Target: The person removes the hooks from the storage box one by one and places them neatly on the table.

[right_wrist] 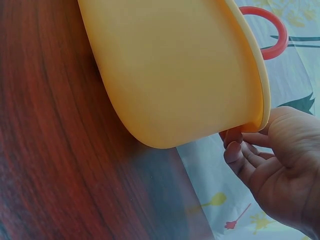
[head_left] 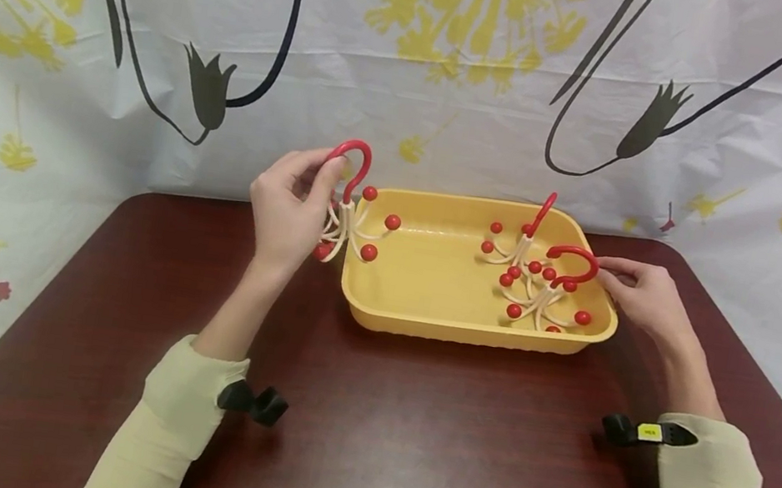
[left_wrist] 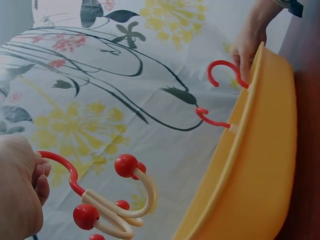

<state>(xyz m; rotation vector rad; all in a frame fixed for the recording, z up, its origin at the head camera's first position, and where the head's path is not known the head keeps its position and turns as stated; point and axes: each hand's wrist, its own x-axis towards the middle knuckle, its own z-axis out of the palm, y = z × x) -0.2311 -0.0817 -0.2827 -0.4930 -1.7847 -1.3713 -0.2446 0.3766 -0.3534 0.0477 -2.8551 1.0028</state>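
Observation:
My left hand (head_left: 293,208) pinches the red hook of a multi-arm hanger (head_left: 345,216) and holds it up at the left end of a yellow tray (head_left: 418,316). The hanger's cream curved arms end in red balls; in the left wrist view it hangs tilted, apart from the tray wall (left_wrist: 260,150). Two similar hangers lie inside the tray's right half, a rear one (head_left: 524,247) and a front one (head_left: 543,301), their hooks rising above the rim. At the right end my right hand (head_left: 644,297) grips the rim, its fingers (right_wrist: 245,160) curled below it; the thumb is partly hidden.
The tray stands on a dark reddish-brown table (head_left: 408,432). Behind the table hangs a white sheet (head_left: 334,16) with yellow and grey flower prints. A black strap (head_left: 254,401) is on the left sleeve and another strap (head_left: 681,437) on the right.

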